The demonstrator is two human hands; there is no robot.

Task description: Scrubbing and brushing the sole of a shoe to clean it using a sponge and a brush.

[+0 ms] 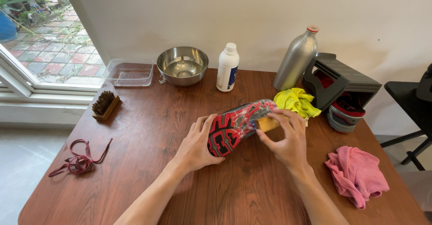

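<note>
A sports shoe (pixel 238 125) with a red and black patterned sole is held on its side near the middle of a brown wooden table (pixel 148 117), the sole turned up toward the camera. The left hand (pixel 198 144) is cupped around the heel end of the shoe, fingers curled against it. The right hand (pixel 288 139) is closed around a small wooden-backed brush (pixel 266 124), which is pressed against the sole near the toe end. Just behind the shoe's toe a crumpled yellow cloth (pixel 297 101) is seen. Further behind the shoe, a white plastic bottle (pixel 227 67), a steel bowl (pixel 182 65) and a clear plastic tub (pixel 129 72) are lined along the wall. A silver metal bottle (pixel 297 56) stands right of the white one. Well left of the shoe lie a bristle brush (pixel 105 104) and dark red laces (pixel 80 160). Well right of it lies a pink cloth (pixel 356 173).
</note>
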